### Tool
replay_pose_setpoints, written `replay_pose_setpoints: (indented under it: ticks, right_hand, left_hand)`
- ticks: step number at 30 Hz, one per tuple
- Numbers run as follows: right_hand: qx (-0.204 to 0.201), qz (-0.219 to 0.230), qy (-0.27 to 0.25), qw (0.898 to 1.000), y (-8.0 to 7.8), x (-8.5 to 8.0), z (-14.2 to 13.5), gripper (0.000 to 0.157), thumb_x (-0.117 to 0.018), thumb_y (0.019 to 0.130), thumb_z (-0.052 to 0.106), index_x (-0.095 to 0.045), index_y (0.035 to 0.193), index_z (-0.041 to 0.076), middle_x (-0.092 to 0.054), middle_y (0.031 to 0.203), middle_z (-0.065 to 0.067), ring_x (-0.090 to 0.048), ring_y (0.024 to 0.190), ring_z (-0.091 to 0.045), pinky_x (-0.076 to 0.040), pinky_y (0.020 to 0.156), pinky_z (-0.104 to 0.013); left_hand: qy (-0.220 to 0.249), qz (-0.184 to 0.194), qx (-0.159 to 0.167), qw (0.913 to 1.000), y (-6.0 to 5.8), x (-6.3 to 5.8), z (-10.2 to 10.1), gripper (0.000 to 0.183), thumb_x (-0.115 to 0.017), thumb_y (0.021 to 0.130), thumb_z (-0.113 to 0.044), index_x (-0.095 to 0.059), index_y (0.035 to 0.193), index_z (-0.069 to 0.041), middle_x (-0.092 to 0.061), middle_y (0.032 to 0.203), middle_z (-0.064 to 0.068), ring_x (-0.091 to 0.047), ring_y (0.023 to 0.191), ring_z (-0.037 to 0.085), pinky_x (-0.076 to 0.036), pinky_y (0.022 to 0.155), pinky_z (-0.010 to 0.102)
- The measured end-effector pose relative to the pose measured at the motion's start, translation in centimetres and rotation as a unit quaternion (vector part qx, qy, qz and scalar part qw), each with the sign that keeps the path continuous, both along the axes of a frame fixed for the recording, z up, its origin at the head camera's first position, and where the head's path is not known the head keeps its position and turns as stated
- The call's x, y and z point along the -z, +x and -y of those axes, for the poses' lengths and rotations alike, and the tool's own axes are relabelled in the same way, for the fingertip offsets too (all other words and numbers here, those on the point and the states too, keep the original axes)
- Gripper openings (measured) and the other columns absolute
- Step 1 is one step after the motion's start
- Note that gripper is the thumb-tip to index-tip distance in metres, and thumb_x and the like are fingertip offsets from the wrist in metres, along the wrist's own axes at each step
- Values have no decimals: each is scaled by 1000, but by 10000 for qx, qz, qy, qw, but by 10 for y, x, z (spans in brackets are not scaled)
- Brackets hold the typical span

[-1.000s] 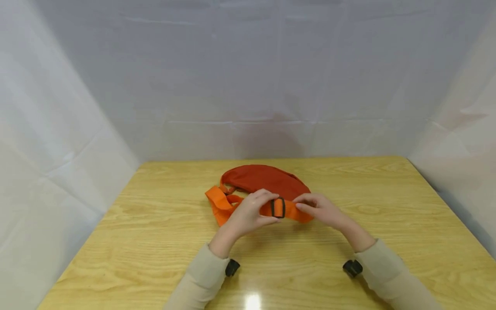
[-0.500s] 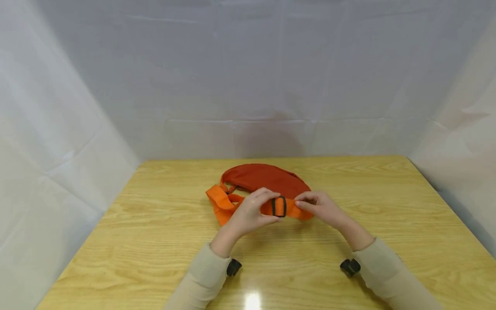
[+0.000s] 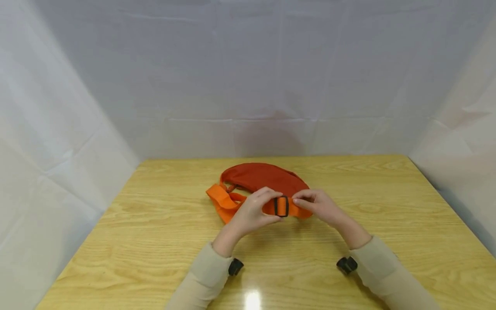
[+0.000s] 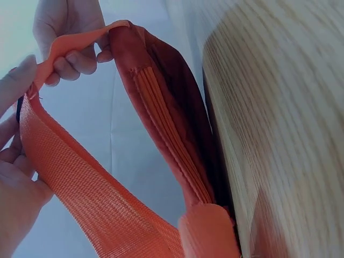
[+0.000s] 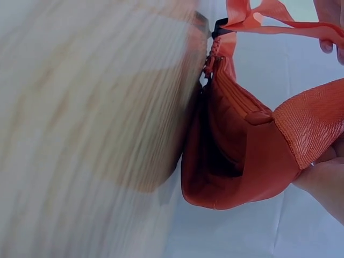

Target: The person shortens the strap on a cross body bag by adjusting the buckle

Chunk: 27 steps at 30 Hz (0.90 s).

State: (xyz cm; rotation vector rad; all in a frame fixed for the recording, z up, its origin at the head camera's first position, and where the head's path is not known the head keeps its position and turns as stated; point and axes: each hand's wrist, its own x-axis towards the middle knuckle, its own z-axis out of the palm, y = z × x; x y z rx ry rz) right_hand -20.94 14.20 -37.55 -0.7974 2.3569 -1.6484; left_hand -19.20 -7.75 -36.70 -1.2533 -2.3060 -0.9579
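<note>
A red waist bag (image 3: 263,177) with an orange strap (image 3: 220,199) lies toward the back of the table in the head view. My left hand (image 3: 255,212) pinches the strap at its black slide buckle (image 3: 281,206), thumb below and fingers above. Just right of the buckle, my right hand (image 3: 320,207) pinches the same strap between thumb and fingers. The left wrist view shows the strap's wide band (image 4: 102,188) running down from the left hand. In the right wrist view, the bag's zipped side (image 5: 231,161) faces the camera, and the right hand (image 5: 325,180) holds the strap near the bag's end.
The wooden table (image 3: 155,258) extends around the bag on both sides and in front. White sheeting (image 3: 248,86) hangs behind it and at the left and right. A black clasp (image 5: 219,27) joins bag and strap at the far end in the right wrist view.
The buckle and my left hand have shifted slightly to the right. My right hand has come a little left, so the span of strap between the hands is shorter.
</note>
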Motion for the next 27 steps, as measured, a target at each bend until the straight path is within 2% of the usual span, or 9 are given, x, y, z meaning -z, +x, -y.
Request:
replay_pose_setpoints:
  ticks: [11,17,22,27]
  right_hand:
    - [-118,26,-255,9996,1,-1,6,24,-54,89,12,-62,100,-8,-60,93,-14,-55,78,-17,-46,67,-27]
    - [-497,29,-288,9983,0,1,3,28,-55,88,12,-60,106,-8,-61,99,-17,-58,82,-16,-47,71,-28]
    - [-981,-122,-67,9951,-2,2,0,34,-57,86,9,-55,115,-9,-58,108,-20,-59,90,-15,-48,74,-29]
    - [-1051,-309,289,9936,-3,2,-2,35,-55,87,3,-50,120,-8,-54,115,-21,-56,98,-19,-46,77,-27]
  left_hand:
    - [-34,46,-27,10000,0,0,-4,49,-78,66,-10,-57,108,1,-55,97,7,-54,85,16,-45,74,20]
    - [-120,-94,-93,9998,0,-1,-2,50,-78,66,-14,-57,109,1,-56,97,7,-54,85,18,-44,75,22]
    - [-210,-165,-277,9993,0,-1,0,50,-79,66,-17,-58,109,-1,-57,97,5,-52,85,18,-41,76,27]
    - [-260,-175,-333,9990,0,-1,2,51,-79,66,-18,-58,109,-1,-58,96,5,-52,85,18,-39,74,29]
